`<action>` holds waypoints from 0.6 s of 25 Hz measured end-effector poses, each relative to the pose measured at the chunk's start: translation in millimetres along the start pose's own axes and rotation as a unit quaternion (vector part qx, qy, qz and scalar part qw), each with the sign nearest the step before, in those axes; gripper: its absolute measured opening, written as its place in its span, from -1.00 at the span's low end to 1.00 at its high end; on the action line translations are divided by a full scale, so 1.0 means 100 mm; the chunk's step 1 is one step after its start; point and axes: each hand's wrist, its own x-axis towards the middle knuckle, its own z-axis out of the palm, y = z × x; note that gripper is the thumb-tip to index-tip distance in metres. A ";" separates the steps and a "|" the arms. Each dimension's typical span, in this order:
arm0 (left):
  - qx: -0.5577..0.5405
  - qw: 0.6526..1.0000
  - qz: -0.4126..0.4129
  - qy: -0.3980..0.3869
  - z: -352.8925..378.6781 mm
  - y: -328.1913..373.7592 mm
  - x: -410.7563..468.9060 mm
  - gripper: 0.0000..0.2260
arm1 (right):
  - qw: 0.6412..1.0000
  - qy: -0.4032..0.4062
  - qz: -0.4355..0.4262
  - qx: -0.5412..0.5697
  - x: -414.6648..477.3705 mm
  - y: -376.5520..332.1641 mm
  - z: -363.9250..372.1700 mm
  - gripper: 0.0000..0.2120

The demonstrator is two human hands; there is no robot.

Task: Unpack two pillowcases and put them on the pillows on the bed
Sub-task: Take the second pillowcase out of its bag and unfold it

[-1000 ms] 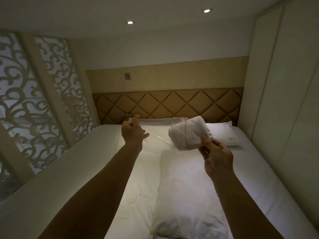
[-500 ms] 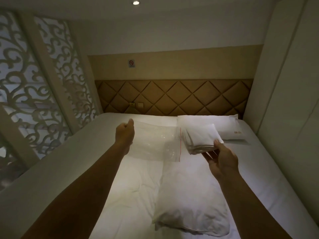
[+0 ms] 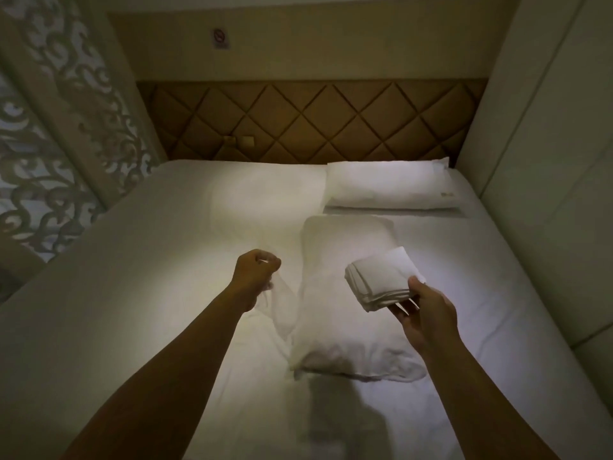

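My right hand (image 3: 428,313) holds a folded white pillowcase (image 3: 378,280) by its near edge, above the upper right part of a bare white pillow (image 3: 345,333) that lies lengthwise on the bed's middle. My left hand (image 3: 257,272) is closed in a fist on the clear plastic bag (image 3: 282,303), which hangs limp and faint below it, left of that pillow. A second white pillow (image 3: 388,187) lies across the head of the bed on the right side.
The white bed sheet (image 3: 149,277) fills the view, with wrinkles near the middle pillow. A brown quilted headboard (image 3: 298,124) stands behind. A patterned screen (image 3: 49,144) borders the left side and a pale wall (image 3: 547,161) the right.
The folded pillowcase has come out of the plastic bag. Both hands have dropped lower over the bed, the bag now bunched in my left fist. The view has tilted down.
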 end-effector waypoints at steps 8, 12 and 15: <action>0.059 0.984 -0.098 0.135 -0.10 -0.85 0.36 -0.90 | 0.997 0.058 0.027 -0.034 0.12 0.24 -0.48 -0.71; -0.011 0.957 -0.151 0.247 -0.51 -1.43 0.70 -0.80 | 0.992 0.083 0.064 -0.064 0.24 0.70 -0.49 -0.68; -0.073 0.940 -0.224 0.247 -0.94 -1.92 0.96 -0.57 | 0.990 0.095 0.069 -0.080 0.29 1.04 -0.48 -0.66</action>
